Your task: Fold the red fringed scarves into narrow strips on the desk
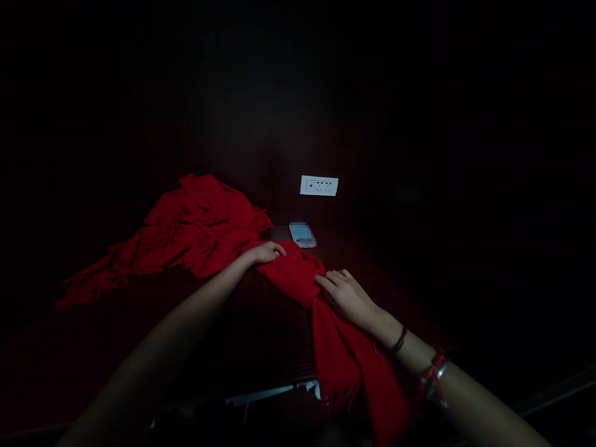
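A red scarf (291, 270) with fringed ends lies across a dark table, with one part bunched up at the left. Its other end drapes over the table's front edge, fringe hanging down. My left hand (267, 252) is closed on the scarf near the middle, fingers curled into the cloth. To the right and nearer to me, my right hand (349, 297) grips a gathered fold where the hanging part begins. Its fingertips are partly sunk in the fabric. Dark and red bands and a silvery bracelet circle my right wrist.
Behind the scarf lies a light blue, blurred-out flat object (302, 234), with a dark flat item (280, 233) beside it. A white socket panel (319, 185) is set in the dark wall. Some pale material (265, 394) shows below the table's front edge. Deep shadow hides the sides.
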Demonstrator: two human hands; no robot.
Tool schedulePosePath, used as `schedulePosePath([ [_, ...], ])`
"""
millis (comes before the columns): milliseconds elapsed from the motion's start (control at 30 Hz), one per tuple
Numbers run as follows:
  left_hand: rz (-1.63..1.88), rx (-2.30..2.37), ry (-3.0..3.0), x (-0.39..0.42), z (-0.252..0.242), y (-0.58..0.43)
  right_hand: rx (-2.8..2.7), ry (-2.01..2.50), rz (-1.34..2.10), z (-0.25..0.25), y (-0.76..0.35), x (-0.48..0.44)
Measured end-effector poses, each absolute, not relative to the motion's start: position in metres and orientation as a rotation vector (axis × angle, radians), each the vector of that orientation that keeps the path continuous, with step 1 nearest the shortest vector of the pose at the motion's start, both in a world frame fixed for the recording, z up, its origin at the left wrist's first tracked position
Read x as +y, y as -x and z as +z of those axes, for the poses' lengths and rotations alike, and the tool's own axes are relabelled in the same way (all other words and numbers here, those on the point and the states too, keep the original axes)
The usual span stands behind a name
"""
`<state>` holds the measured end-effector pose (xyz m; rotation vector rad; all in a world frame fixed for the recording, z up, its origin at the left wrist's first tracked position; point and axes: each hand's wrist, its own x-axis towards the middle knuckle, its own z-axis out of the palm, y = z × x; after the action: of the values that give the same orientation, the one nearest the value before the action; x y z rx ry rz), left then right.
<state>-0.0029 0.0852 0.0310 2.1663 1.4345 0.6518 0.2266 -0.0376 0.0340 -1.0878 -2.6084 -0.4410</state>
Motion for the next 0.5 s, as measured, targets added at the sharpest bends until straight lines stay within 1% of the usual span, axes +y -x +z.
schedulePosePath([
  [67, 0.681, 1.494, -2.189, 0.082, 0.028, -0.001, -2.673, 1.048, -0.459, 0.031, -0.224, -0.037],
  [167, 0.894, 1.563, -2.298, 0.062, 0.034, -0.006, -2.63, 1.057, -0.422, 0.026, -0.222, -0.035],
  [233, 1.008, 1.426, -2.471, 0.043, 0.04, -0.01, -2.564, 1.071, -0.357, 0.023, -0.223, -0.034],
  [300, 0.937, 1.178, -2.641, 0.026, 0.042, -0.014, -2.514, 1.048, -0.271, 0.021, -0.225, -0.033],
  [367, 0.801, 1.043, -2.686, 0.017, 0.039, -0.014, -2.514, 0.976, -0.147, 0.024, -0.229, -0.033],
  [500, 0.846, 1.195, -2.552, 0.023, 0.026, -0.008, -2.521, 0.852, 0.18, 0.049, -0.234, -0.029],
])
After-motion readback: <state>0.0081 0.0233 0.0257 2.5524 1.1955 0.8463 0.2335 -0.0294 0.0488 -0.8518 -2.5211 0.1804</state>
